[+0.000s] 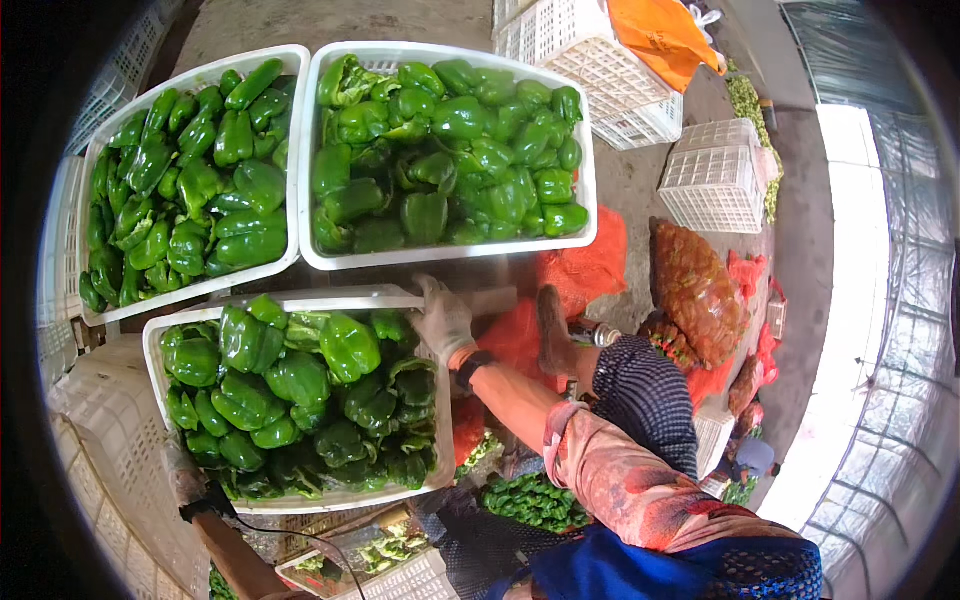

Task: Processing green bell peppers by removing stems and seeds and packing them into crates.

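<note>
A white plastic crate (pixel 448 450) heaped with green bell peppers (pixel 262 390) is in front of me, held between both my hands. My right hand (pixel 444 319), in a pale work glove with a dark band at the wrist, grips the crate's far right corner. Lower down, my left hand (pixel 182 474), gloved too, holds the near left side; its fingers are partly hidden by the wall. Just beyond are two more white crates of green peppers, a left one (pixel 296 172) and a right one (pixel 450 259), standing side by side.
Empty-looking white crates (pixel 709 180) stand at the far right, an orange bag (pixel 664 41) on one stack. Red mesh sacks (pixel 697 285) lie on the floor. Dark checked clothing (pixel 645 397) shows close beside my right arm. More peppers (pixel 532 502) lie below; a person (pixel 754 456) is farther off.
</note>
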### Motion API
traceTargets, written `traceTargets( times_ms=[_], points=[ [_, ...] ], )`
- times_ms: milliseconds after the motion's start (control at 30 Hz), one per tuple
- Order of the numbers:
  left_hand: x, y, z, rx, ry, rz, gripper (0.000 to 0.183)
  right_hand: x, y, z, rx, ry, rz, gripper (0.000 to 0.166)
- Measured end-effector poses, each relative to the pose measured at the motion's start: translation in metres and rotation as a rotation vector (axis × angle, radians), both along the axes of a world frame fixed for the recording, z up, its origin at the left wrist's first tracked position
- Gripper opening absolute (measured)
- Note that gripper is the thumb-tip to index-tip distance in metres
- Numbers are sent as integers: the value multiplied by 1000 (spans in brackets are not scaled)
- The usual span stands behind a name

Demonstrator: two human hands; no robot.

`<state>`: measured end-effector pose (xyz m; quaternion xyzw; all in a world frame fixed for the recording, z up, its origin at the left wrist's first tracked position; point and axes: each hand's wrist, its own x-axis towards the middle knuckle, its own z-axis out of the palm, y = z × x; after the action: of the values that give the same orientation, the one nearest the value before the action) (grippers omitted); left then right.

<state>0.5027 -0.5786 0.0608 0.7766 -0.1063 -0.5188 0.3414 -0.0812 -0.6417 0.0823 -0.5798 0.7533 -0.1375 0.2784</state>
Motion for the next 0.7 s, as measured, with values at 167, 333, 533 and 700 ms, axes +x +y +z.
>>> traceTargets(
  times_ms=[167,333,533,700],
  points=[
    [-112,-34,59,-257,-230,-416,35,-34,-4,-18,-6,58,90,53],
    [-65,-10,45,-125,-244,-178,38,-2,11,-11,284,-43,-10,41],
    [-116,12,43,-103,67,177,44,-52,-17,-12,-106,-42,335,35],
    [-85,71,3,41,-58,170,37,-82,-8,-17,34,-64,339,39]
  ],
)
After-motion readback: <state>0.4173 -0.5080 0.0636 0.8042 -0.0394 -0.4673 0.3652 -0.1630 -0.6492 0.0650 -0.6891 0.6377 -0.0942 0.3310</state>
